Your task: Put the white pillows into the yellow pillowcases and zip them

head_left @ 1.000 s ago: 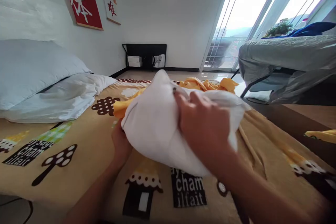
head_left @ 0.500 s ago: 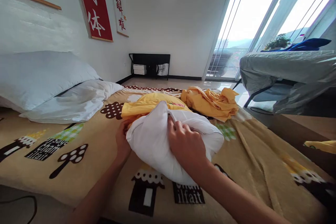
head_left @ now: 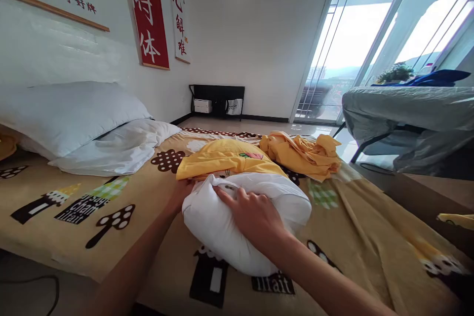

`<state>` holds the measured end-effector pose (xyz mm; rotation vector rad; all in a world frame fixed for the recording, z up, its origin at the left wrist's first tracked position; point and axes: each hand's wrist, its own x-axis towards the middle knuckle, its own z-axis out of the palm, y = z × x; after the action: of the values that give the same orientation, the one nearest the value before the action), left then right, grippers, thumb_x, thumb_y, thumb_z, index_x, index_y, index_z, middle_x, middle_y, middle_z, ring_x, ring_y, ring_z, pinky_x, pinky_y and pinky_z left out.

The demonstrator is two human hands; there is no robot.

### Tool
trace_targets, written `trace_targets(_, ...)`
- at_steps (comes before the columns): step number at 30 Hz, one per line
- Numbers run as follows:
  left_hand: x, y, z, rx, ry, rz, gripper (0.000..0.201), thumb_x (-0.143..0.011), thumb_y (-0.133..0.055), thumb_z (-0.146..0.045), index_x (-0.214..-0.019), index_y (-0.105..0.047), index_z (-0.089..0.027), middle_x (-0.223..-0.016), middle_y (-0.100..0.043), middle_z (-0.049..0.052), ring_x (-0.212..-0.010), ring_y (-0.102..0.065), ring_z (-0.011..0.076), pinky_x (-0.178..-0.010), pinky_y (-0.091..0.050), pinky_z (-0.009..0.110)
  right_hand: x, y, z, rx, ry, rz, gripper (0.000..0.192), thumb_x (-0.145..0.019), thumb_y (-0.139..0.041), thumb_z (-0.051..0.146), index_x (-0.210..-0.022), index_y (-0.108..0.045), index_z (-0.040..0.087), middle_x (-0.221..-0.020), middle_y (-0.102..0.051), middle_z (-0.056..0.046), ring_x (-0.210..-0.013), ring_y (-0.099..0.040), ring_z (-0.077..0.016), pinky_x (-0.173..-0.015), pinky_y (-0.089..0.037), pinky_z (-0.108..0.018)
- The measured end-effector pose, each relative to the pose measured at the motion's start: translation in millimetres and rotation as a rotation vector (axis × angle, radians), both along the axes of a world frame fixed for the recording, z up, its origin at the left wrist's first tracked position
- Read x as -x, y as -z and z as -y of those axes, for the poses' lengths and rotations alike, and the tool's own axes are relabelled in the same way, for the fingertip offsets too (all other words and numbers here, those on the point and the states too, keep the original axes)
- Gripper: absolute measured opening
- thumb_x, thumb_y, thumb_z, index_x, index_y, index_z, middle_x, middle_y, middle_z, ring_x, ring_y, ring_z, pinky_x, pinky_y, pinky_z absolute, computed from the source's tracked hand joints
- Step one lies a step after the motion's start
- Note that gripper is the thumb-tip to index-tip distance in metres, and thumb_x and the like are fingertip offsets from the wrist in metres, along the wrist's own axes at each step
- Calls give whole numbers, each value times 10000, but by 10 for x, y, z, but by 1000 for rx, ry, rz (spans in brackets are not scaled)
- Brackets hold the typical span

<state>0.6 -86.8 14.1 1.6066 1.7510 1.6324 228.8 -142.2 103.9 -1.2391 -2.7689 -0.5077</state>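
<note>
At the centre of the frame, both hands on a white pillow [head_left: 222, 217] lying on the bed [head_left: 370, 237].

The right hand [head_left: 255, 217] lies spread on top of the pillow, fingers pressing into the cloth. The left hand [head_left: 181, 192] grips its left end, fingers mostly hidden. Just behind the pillow lies a folded yellow shirt [head_left: 222, 158]; a crumpled yellow garment [head_left: 303, 153] sits to its right. Grey pillows [head_left: 77, 113] rest at the left.

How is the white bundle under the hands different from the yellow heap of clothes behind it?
The white bundle is plain white; the yellow heap is orange-yellow. The bundle is rounded and smooth, the heap crumpled and loose. The right hand presses the bundle, with the left hand at its side; nothing touches the heap. Both lie on the patterned blanket.
</note>
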Motion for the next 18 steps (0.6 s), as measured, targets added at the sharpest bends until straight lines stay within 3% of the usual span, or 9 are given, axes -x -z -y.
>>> trace_targets(3, -68, -81, -4, 19, -2, -17, 291, -727, -493, -209, -960, -652, -136, -986, -712, 109, -903, -656, 238, -784, -511, 325, 50, 41, -1, 12, -10, 0, 541, -943, -319, 179, -1434, -311, 406, -893, -670, -75, -720, -679, -208, -599, -520, -305)
trace_targets(8, -193, -259, 99, 93, 25, -302, 268, -745, -548, -301, -937, -668, -157, -914, -718, 99, -816, -651, 253, -724, -487, 328, 131, 9, -43, 61, 7, 30, 514, -940, -335, 188, -1425, -354, 356, -924, -691, -103, -792, -684, -209, -658, -510, -304)
trace_targets(15, -233, -355, 151, 39, 3, -333, 296, -786, -453, -245, -989, -648, -155, -962, -709, 102, -869, -645, 235, -765, -464, 310, 277, 5, 9, 97, -23, 28, 441, -927, -372, 173, -1324, -500, 314, -886, -715, -119, -806, -694, -227, -652, -503, -320)
trace_targets(18, -246, -369, 235, 47, -7, -379, 286, -783, -462, -266, -980, -645, -171, -899, -710, 90, -815, -642, 242, -739, -449, 313, 314, -17, -85, 68, 69, -22, 422, -929, -365, 160, -1296, -534, 282, -904, -713, -132, -827, -695, -236, -659, -506, -337)
